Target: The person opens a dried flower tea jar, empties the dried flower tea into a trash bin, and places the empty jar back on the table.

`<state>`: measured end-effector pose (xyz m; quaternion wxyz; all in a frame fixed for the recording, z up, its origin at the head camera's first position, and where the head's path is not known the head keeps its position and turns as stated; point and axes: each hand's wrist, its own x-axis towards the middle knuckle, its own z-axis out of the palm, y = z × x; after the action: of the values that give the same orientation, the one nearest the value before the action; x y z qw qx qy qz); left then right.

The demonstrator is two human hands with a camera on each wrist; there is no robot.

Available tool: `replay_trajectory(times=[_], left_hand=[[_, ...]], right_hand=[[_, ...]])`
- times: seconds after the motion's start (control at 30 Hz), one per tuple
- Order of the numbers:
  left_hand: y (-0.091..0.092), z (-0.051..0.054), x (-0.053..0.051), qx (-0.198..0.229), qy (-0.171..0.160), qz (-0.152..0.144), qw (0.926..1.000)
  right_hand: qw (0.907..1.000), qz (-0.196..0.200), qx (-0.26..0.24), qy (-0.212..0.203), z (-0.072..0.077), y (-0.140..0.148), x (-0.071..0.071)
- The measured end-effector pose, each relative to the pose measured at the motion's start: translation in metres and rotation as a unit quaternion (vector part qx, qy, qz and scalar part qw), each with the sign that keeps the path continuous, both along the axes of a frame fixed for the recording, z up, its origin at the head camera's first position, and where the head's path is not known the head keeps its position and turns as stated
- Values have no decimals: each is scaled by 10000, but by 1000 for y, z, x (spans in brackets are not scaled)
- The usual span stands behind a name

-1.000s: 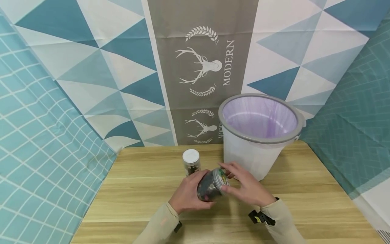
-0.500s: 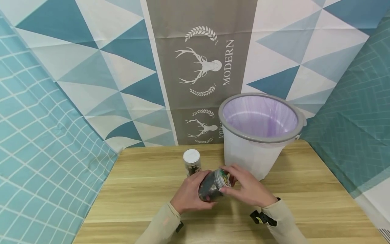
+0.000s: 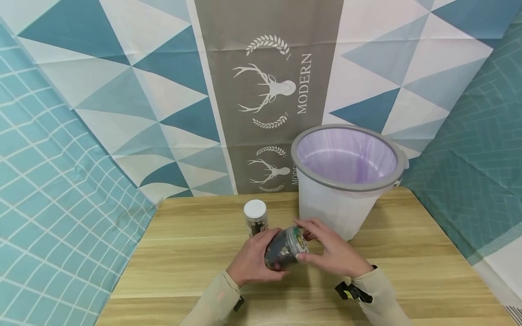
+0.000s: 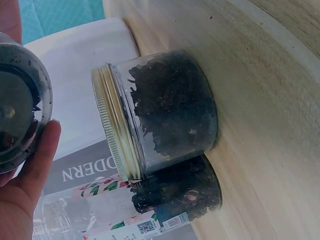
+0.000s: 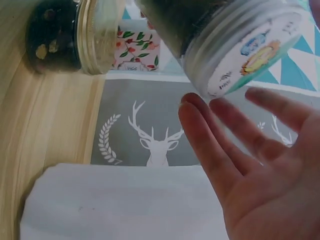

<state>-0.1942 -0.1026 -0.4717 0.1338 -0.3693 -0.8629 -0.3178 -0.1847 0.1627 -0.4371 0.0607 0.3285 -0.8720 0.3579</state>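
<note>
My left hand [image 3: 253, 260] grips a clear jar [image 3: 279, 251] of dark contents, held tilted above the table; its base [image 4: 15, 112] faces the left wrist view. The jar's silvery lid [image 3: 299, 240] has a printed, coloured label [image 5: 260, 55]. Around that lid my right hand [image 3: 336, 254] is spread, thumb at the near edge, fingers [image 5: 220, 145] loosely bent beside the rim; firm contact cannot be told. Behind stands a tall clear jar [image 3: 257, 224] with a white lid and floral label [image 5: 140, 47]. A wider, gold-lidded jar [image 4: 170, 105] of dark pieces stands beside it.
A large white bin [image 3: 334, 203] with a grey rim and a purplish liner stands at the back right of the wooden table [image 3: 183, 253]. Patterned cloth [image 3: 171, 90] hangs behind the table and at both sides.
My right fingers moved closer round the lid, then slightly away from its far edge. The held jar shifted a little right and back, remaining in my left hand.
</note>
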Motion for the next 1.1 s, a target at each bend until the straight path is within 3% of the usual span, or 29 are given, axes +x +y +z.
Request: replay_trajectory(times=[0.13,0.23,0.53,0.83,1.1], left_hand=[[2,0,0,-22,113,-32,9999],[3,0,0,-28,164,-41,9999],[3,-3,-1,-76,269,-77,9996],[-2,-3,-1,-61,280,-115,9995],[0,-2,-1,-57,190,-43,9998]], right_hand=[[9992,-260,200,241,-2,-2,1],[9992,-287,234,155,-3,-3,1],[9998,90,151,7,-2,-1,-1],[9987,280,-25,-424,0,1,2],[9999,-115,86,39,-1,-1,1]])
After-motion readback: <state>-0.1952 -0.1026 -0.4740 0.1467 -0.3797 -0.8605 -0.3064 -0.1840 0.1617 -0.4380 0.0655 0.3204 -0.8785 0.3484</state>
